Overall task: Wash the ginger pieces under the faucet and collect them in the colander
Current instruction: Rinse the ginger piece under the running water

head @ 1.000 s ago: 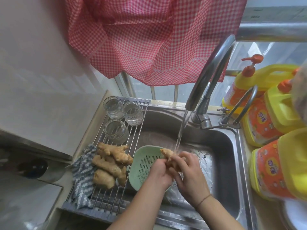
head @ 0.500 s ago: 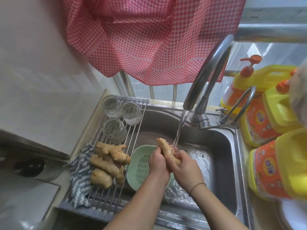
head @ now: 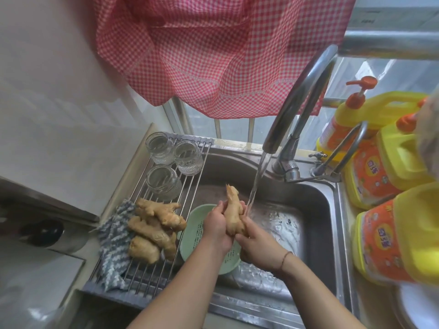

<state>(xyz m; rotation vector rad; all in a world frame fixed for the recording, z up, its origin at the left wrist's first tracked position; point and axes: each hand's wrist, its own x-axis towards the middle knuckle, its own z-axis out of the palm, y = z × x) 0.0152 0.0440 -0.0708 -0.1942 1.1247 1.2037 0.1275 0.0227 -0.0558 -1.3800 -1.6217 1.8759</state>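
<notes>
A long ginger piece (head: 232, 210) stands nearly upright between both hands above the sink, just left of the water stream (head: 256, 184) from the curved faucet (head: 298, 96). My left hand (head: 216, 225) wraps its left side and my right hand (head: 255, 245) grips its lower end. Under the hands sits a pale green colander (head: 193, 230), mostly hidden, in the sink. Several more ginger pieces (head: 155, 225) lie piled on the wire rack (head: 152, 279) at the sink's left.
Three glass jars (head: 164, 181) stand at the back of the rack, a blue-white cloth (head: 114, 245) lies beside the ginger. Yellow detergent jugs (head: 403, 236) crowd the counter on the right. A red checked curtain (head: 213, 51) hangs above the steel sink (head: 313, 210).
Both hands have lifted the ginger piece and turned it from lying low under the stream to nearly upright, its tip pointing away, just left of the water.
</notes>
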